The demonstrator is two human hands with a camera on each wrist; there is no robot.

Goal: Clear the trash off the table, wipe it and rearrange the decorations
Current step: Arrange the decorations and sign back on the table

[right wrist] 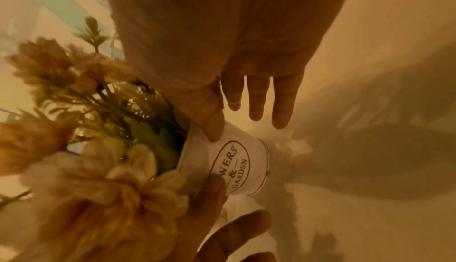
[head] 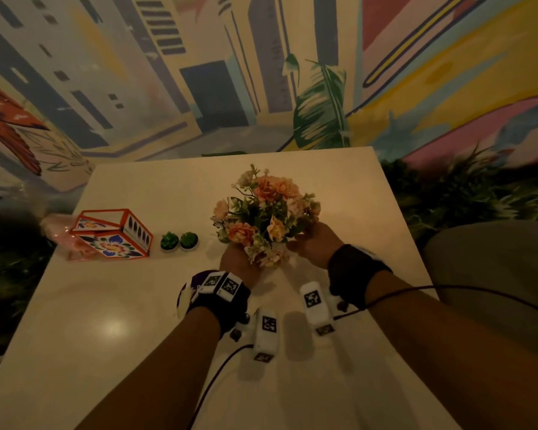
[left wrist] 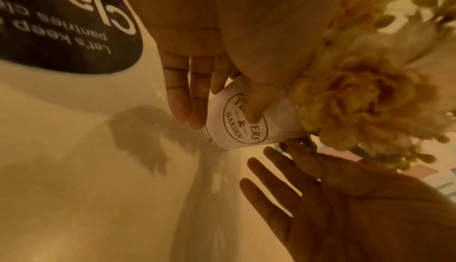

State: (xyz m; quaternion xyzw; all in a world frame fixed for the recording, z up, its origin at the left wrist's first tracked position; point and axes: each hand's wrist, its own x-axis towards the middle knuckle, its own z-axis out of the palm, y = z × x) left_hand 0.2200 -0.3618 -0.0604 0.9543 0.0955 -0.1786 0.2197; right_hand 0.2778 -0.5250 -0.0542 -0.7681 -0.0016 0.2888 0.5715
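Observation:
A white flower pot marked "Flowers & Garden" holds peach artificial flowers near the middle of the white table. My left hand grips the pot from the near left, thumb across the label and fingers along the pot's side. My right hand is at the pot's right, its thumb pressing near the rim. Its visible fingers stay straight and clear of the pot. The pot's base sits close to the tabletop.
A red-edged floral box stands at the table's left, with something pink behind it. Two small green plants sit beside the box. A dark-labelled wipes pack lies under my left wrist. A grey seat is at the right.

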